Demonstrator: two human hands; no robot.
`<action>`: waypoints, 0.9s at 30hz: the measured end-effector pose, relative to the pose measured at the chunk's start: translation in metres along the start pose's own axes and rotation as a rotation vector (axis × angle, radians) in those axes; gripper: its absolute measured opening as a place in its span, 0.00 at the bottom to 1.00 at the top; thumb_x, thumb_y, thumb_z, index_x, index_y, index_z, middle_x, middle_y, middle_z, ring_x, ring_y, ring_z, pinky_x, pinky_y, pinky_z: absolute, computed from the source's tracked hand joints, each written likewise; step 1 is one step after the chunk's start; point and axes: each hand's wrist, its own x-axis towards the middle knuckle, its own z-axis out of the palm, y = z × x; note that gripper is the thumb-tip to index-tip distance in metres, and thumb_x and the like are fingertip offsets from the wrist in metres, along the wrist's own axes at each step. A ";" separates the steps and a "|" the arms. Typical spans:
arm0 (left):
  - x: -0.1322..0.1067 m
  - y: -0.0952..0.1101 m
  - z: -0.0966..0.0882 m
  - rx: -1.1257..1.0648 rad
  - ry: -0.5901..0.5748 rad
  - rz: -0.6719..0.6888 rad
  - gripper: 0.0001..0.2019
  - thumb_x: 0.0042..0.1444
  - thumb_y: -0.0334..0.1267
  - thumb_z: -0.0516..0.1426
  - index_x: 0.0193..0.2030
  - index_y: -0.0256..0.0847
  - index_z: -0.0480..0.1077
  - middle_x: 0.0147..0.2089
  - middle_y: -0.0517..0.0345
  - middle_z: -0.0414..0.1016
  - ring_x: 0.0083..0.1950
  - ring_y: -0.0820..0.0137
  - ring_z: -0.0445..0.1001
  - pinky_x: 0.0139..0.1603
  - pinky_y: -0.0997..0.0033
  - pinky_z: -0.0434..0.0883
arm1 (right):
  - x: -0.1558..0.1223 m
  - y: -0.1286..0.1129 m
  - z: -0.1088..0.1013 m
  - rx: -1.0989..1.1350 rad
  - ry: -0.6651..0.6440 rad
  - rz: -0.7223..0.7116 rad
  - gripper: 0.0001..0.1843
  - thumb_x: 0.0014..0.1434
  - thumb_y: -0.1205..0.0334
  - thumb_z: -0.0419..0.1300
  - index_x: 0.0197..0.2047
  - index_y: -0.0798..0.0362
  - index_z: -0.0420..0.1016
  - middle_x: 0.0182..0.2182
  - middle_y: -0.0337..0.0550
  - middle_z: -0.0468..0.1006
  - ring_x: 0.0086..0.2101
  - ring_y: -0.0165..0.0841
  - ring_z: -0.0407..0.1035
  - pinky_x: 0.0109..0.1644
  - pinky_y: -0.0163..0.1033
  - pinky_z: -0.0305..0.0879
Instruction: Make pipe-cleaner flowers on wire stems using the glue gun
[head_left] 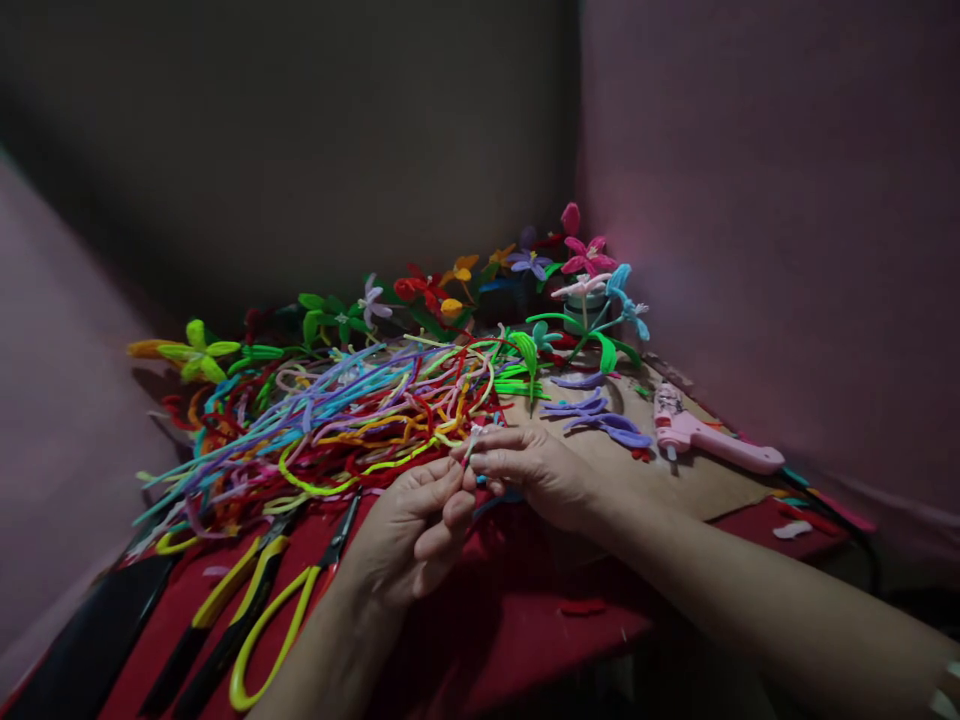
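My left hand (420, 525) and my right hand (529, 470) meet over the middle of a red-covered table (525, 620). Both are closed in a pinch on a small whitish pipe-cleaner piece (472, 442) held between their fingertips. Just beyond the hands lies a big tangled heap of coloured pipe cleaners (337, 420). Purple pipe-cleaner petals (600, 418) rest to the right of my right hand on a brown board (697, 480).
A pink glue gun (705, 435) lies on the board at the right. Yellow-handled scissors (289, 610) and yellow-handled pliers (232, 600) sit at the front left. Finished pipe-cleaner flowers (585, 260) line the back against the walls, with a yellow-green one (196, 350) at the left.
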 end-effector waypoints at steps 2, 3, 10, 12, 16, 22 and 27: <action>0.000 0.001 -0.001 0.040 -0.006 -0.013 0.08 0.47 0.36 0.61 0.26 0.33 0.67 0.16 0.68 0.61 0.08 0.90 0.47 0.07 0.91 0.47 | 0.001 0.001 -0.001 0.001 -0.026 0.005 0.08 0.45 0.62 0.65 0.30 0.56 0.78 0.26 0.39 0.72 0.25 0.24 0.60 0.28 0.30 0.54; 0.000 0.000 -0.002 0.097 0.006 -0.003 0.09 0.48 0.38 0.60 0.27 0.34 0.67 0.16 0.68 0.61 0.08 0.88 0.48 0.06 0.89 0.48 | 0.001 0.001 -0.001 -0.004 -0.029 -0.010 0.07 0.46 0.62 0.64 0.29 0.56 0.78 0.26 0.38 0.71 0.26 0.24 0.60 0.28 0.30 0.54; -0.002 -0.013 0.006 0.991 0.427 0.608 0.04 0.51 0.37 0.57 0.31 0.40 0.71 0.22 0.62 0.69 0.21 0.76 0.66 0.24 0.77 0.65 | 0.001 0.004 0.000 -0.047 0.150 -0.119 0.07 0.45 0.60 0.65 0.25 0.55 0.77 0.27 0.37 0.68 0.26 0.25 0.58 0.25 0.31 0.50; -0.003 -0.016 0.009 1.114 0.461 0.707 0.04 0.52 0.35 0.56 0.33 0.40 0.72 0.23 0.62 0.69 0.23 0.76 0.66 0.27 0.76 0.64 | 0.000 0.004 0.001 -0.044 0.171 -0.117 0.07 0.45 0.59 0.65 0.25 0.54 0.77 0.26 0.37 0.67 0.25 0.25 0.58 0.26 0.31 0.50; -0.006 -0.012 0.010 0.912 0.381 0.529 0.06 0.55 0.38 0.54 0.30 0.40 0.67 0.20 0.65 0.64 0.18 0.78 0.61 0.21 0.78 0.60 | -0.003 -0.001 0.003 -0.069 0.104 -0.123 0.08 0.47 0.59 0.64 0.23 0.55 0.75 0.23 0.36 0.66 0.26 0.26 0.58 0.27 0.32 0.51; -0.008 -0.004 0.006 0.470 0.251 0.266 0.10 0.54 0.42 0.56 0.28 0.38 0.64 0.19 0.68 0.62 0.14 0.84 0.54 0.15 0.83 0.51 | -0.002 -0.002 0.002 0.031 0.034 -0.008 0.08 0.47 0.60 0.64 0.25 0.57 0.75 0.24 0.36 0.70 0.25 0.25 0.61 0.29 0.32 0.54; -0.005 -0.005 0.005 0.438 0.240 0.274 0.09 0.53 0.40 0.58 0.28 0.36 0.65 0.19 0.67 0.63 0.15 0.85 0.55 0.15 0.85 0.50 | 0.000 0.002 0.002 0.152 0.056 0.092 0.11 0.42 0.62 0.67 0.32 0.55 0.77 0.27 0.39 0.73 0.28 0.28 0.67 0.32 0.34 0.58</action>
